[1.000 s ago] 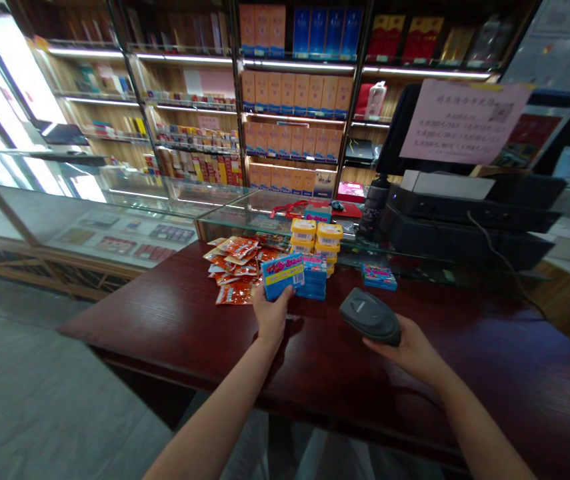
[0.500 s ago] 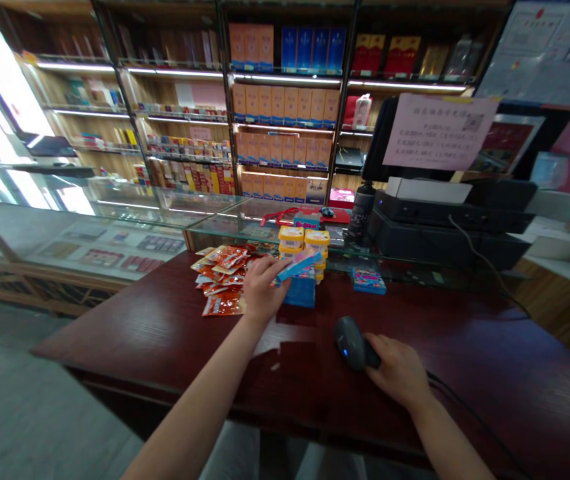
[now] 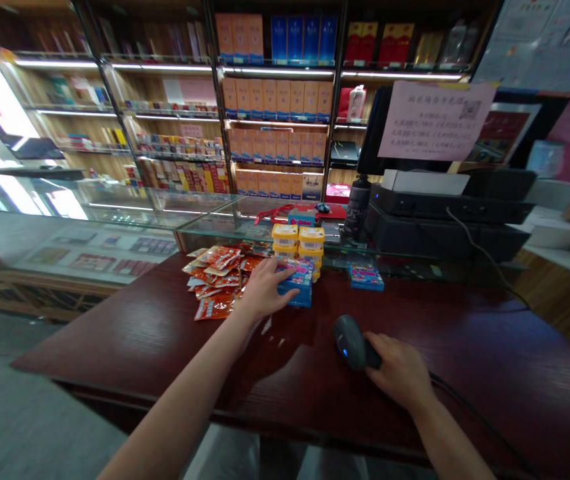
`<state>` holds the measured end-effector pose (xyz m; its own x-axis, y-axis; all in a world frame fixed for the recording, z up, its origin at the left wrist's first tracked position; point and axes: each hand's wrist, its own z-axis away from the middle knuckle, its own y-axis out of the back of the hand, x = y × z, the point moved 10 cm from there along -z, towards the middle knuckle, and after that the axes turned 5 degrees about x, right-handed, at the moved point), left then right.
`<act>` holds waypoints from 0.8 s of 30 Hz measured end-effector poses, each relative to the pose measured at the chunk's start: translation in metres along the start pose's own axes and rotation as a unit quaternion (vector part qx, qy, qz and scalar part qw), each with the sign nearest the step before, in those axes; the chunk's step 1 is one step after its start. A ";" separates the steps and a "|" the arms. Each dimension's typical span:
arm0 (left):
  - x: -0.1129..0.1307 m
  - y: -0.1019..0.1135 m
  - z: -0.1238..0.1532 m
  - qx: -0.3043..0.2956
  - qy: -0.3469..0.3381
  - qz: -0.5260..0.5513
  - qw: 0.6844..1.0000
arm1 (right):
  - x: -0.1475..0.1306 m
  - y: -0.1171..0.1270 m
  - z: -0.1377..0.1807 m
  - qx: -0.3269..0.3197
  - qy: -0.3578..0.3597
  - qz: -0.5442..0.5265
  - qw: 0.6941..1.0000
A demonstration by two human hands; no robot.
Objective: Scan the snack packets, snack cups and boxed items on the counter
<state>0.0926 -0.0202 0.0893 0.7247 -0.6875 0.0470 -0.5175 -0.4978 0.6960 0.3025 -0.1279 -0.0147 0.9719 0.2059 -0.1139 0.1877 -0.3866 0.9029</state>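
Observation:
My left hand (image 3: 263,289) reaches forward over the dark red counter (image 3: 165,340) and its fingers curl round a blue box on top of the stack of blue boxes (image 3: 297,283). Behind that stack stand yellow tubs (image 3: 299,241). To its left lies a heap of orange snack packets (image 3: 217,275). My right hand (image 3: 399,373) rests on the counter, wrapped round the handle of a black barcode scanner (image 3: 349,342), whose blue light shows. A cable runs from the scanner to the right.
A single blue box (image 3: 365,277) lies right of the stack. A glass display case (image 3: 115,227) runs along the counter's back and left. A black till and printer (image 3: 445,213) with a pink notice (image 3: 435,120) stand at the back right. Shelves of boxed goods (image 3: 279,100) fill the wall.
My left hand carried the blue box from near me onto the stack. My right hand lowered the scanner from mid-air onto the counter. The camera view shifted a little.

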 end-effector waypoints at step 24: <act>0.019 0.000 -0.014 0.116 0.025 0.040 0.992 | 0.007 -0.002 -0.002 -0.041 -0.033 -0.011 0.999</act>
<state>0.1127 -0.0262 0.1005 0.6951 -0.7061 0.1352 -0.6615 -0.5546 0.5047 0.3090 -0.1242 -0.0162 0.9757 0.1516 -0.1583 0.1987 -0.3072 0.9307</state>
